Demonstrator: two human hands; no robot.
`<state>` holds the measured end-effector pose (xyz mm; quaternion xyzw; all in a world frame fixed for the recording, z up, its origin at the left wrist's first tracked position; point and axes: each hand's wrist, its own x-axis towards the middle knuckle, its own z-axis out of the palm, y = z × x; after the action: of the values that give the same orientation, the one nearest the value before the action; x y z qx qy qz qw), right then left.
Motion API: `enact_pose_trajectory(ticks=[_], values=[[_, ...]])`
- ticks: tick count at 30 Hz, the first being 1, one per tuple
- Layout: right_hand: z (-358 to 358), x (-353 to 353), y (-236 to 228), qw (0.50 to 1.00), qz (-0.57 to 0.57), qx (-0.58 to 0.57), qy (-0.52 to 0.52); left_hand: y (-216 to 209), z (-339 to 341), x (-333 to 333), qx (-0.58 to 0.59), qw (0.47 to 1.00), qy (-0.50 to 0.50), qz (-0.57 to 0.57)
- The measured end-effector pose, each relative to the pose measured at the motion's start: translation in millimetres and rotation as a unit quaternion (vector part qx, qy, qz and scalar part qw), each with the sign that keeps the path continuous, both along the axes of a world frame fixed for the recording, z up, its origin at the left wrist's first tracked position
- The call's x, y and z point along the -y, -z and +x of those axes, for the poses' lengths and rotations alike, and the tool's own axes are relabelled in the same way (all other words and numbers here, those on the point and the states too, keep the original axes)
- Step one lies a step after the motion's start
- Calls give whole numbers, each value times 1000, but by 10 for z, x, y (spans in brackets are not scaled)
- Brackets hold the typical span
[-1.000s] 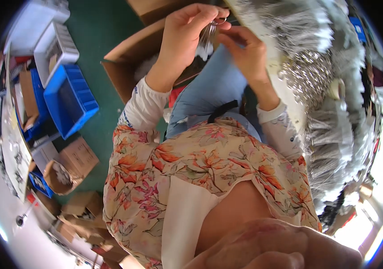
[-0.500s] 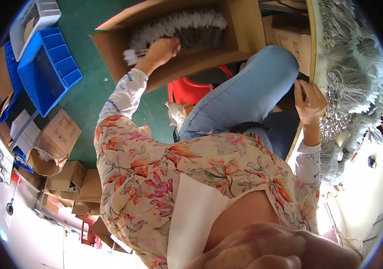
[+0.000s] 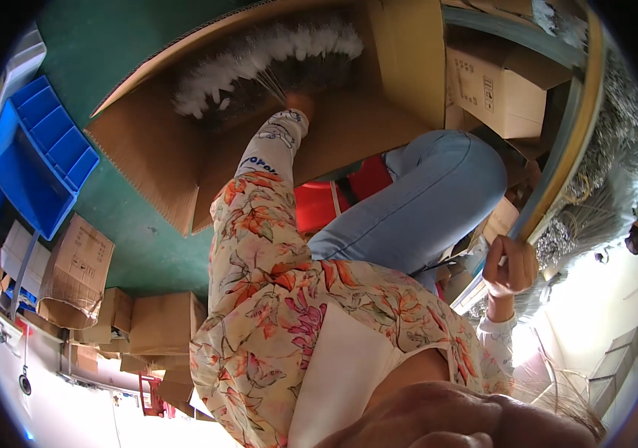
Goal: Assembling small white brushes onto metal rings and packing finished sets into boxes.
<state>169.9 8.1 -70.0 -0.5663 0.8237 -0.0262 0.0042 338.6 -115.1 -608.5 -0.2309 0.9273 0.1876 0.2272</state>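
My left hand [image 3: 299,103] is deep in a large open cardboard box [image 3: 259,153], in shadow. Thin wire stems of white-tufted brushes [image 3: 263,75] run together into its closed fingers, which are partly hidden. Many more such brushes lie in a row along the far side of the box, tufts pointing away. My right hand [image 3: 511,267] is curled into a loose fist at the wooden edge of a table [image 3: 567,168], with nothing visible in it.
Heaps of wire brushes [image 3: 595,172] lie on the table at right, with a smaller carton [image 3: 494,89] beneath it. A red stool [image 3: 317,205] stands under the box by my knee. Blue bins [image 3: 43,157] and several cartons [image 3: 80,261] are on the left.
My left arm has stretched further into the box, and the tufts by that hand have joined the row. My right hand has curled tighter and appears nearer my body. The view has shifted.
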Motion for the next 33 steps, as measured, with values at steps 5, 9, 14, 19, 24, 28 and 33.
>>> enact_pose_trajectory(ticks=[5, 9, 14, 19, 24, 28, 33], values=[[-60, -77, 14, 1000, 18, -9, -17, 309, 90, -45, 8, 984, -93, 150], [-77, -123, -8, 999, 48, -1, -16, 743, 1027, 367, 24, 952, -248, 177], [-83, -169, -63, 997, 74, -23, -6, 965, 1164, 353, -121, 917, -340, 166], [-92, -175, -1, 997, 72, -19, -13, 744, 1003, 124, -196, 720, -627, 225], [-59, -38, -23, 999, 42, -1, -22, 444, 659, 419, -205, 724, -636, 170], [-29, -30, -38, 999, 37, 0, -20, 361, 203, 645, -234, 854, -463, 34], [-98, -211, 1, 998, 60, 23, -14, 68, 240, 635, -198, 823, -526, 79]])
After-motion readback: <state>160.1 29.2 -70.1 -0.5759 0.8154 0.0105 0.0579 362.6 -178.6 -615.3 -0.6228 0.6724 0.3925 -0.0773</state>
